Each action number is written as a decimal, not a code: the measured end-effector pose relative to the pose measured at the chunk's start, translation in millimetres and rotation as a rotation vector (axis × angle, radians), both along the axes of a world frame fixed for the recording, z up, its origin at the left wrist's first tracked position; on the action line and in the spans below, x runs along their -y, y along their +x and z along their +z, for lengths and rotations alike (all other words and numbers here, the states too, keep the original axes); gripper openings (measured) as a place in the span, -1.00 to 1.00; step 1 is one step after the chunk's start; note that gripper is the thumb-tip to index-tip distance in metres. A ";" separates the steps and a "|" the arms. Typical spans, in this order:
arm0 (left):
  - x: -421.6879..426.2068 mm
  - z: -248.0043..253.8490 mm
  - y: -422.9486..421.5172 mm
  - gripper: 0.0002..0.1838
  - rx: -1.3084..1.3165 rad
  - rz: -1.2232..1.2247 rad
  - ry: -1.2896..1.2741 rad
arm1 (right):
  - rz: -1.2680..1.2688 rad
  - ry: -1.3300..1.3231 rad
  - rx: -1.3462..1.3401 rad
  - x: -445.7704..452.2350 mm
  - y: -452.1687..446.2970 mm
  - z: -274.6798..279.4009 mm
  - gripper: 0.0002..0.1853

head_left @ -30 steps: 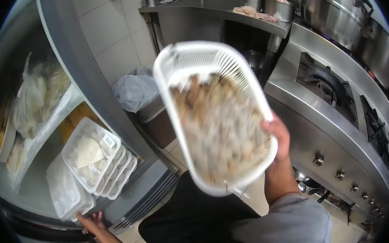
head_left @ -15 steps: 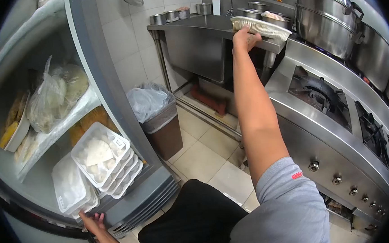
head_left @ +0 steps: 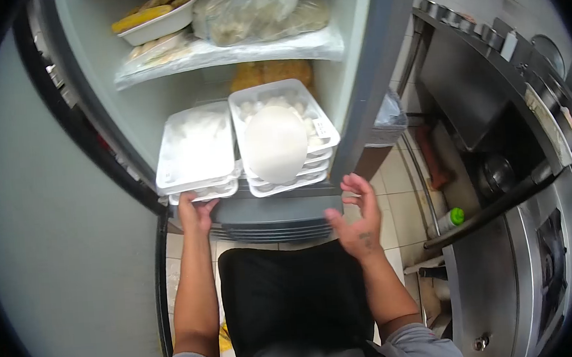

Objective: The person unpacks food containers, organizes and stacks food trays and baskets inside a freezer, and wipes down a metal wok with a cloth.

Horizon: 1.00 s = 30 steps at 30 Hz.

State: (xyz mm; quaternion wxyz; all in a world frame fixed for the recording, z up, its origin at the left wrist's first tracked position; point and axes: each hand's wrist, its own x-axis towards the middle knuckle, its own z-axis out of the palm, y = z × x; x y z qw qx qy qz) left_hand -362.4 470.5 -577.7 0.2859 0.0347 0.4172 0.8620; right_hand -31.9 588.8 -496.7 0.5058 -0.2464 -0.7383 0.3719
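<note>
Two stacks of white packaged trays stand on the lower level of the open fridge. My left hand is at the front of the left tray stack, fingertips against its lower edge and thumb apart. Small pale round items show through the wrap of the right tray stack, and a pale, blurred oval patch covers part of its top. Just in front and to the right of that stack, my right hand is open with fingers spread, holding nothing. The foil tray lies on the counter edge at far right.
Above, a frosted shelf bears bagged food and a white tray of yellow items. The fridge door stands open at left. A steel sink and stove are at right, with a lined bin beside the fridge.
My right hand has let go of the foil tray at the counter and come back to the fridge front. The view has turned left toward the fridge; my left hand stays by the left stack.
</note>
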 end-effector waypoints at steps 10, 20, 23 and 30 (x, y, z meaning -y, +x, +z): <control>70.7 8.4 43.9 -0.36 0.018 0.081 0.203 | -0.161 0.025 0.224 -11.6 -74.2 -37.5 0.04; 129.4 62.6 97.6 -0.45 -0.055 0.177 0.327 | 0.016 -0.100 0.033 -62.4 -90.1 -57.0 0.12; 134.2 97.4 119.8 -0.45 -0.098 0.128 0.321 | 0.162 -0.210 0.073 -75.6 -86.0 -46.8 0.02; 96.3 140.7 141.1 -0.38 -0.071 -0.033 0.382 | 0.275 -0.276 -0.056 -78.8 -100.3 -56.9 -0.17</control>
